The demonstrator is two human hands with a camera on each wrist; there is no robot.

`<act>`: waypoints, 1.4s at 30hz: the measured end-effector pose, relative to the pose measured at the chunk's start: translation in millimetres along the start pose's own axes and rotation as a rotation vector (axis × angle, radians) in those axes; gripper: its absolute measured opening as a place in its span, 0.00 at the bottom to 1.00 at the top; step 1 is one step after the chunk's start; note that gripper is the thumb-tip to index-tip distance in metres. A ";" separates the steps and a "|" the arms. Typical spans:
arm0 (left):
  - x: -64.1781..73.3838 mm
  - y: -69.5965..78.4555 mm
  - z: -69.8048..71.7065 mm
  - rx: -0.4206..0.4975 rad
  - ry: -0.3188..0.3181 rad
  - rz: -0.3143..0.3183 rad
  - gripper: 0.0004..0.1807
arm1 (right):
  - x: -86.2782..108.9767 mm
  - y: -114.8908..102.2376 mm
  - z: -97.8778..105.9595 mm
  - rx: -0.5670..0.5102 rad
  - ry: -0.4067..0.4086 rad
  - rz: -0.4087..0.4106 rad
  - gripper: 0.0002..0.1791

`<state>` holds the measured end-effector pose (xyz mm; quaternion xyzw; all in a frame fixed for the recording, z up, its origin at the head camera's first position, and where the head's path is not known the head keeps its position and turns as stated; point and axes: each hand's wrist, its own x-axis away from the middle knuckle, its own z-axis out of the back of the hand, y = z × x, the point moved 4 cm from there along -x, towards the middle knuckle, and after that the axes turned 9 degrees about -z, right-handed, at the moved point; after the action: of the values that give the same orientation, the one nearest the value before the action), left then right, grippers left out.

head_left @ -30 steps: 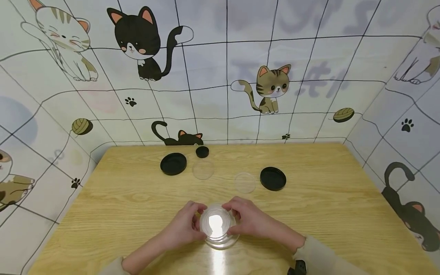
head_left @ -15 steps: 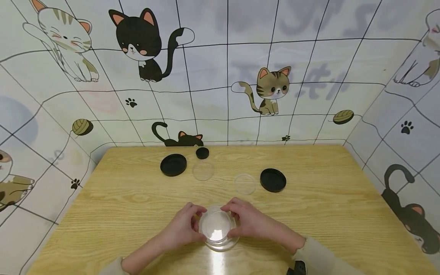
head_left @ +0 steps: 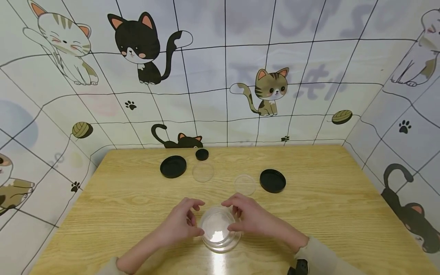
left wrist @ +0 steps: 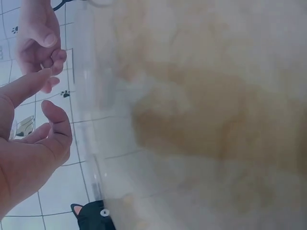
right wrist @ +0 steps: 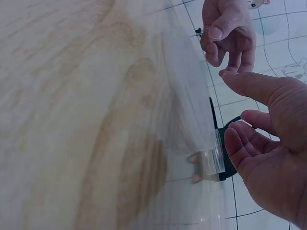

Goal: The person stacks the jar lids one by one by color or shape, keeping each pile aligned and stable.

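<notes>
A stack of clear round containers [head_left: 218, 229] stands on the near part of the table, a narrower one on a wider one. To its left is my left hand [head_left: 180, 221], thumb and fingers parted, with the thumb tip right at the rim. My right hand [head_left: 251, 217] curves about the right side, its thumb and index fingertip overlapping the rim in the head view. In the left wrist view the left hand [left wrist: 38, 143] has loosely bent fingers and nothing between them. Likewise, the right hand [right wrist: 273, 139] shows an empty gap between thumb and fingers in the right wrist view.
Farther back lie a large black lid [head_left: 173, 166], a small black lid [head_left: 202, 154] and another large black lid [head_left: 272, 181]. Two thin clear discs [head_left: 203, 172] lie between them. A cat-print wall covering [head_left: 206, 76] borders the wooden table [head_left: 137, 198] at the back and sides.
My left hand has drawn slightly left and its fingers have spread off the stack. The right hand's fingers have loosened a little. The stack stays nearly in place.
</notes>
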<state>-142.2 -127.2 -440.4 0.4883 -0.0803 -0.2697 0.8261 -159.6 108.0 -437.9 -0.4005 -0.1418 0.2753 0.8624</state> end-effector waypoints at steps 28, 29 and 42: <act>-41.5 -30.8 73.6 0.011 0.250 0.025 0.37 | -77.1 28.2 50.9 -0.119 0.134 -0.122 0.35; -44.1 -35.2 74.9 0.006 0.251 0.036 0.37 | -82.0 30.6 49.4 -0.131 0.131 -0.138 0.36; -76.8 -73.7 66.2 0.018 0.208 0.155 0.46 | -132.6 46.1 21.3 -0.201 0.071 -0.282 0.50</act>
<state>-260.1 -165.3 -459.2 0.5135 -0.0342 -0.1525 0.8437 -293.3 67.4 -462.9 -0.4704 -0.1928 0.1218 0.8524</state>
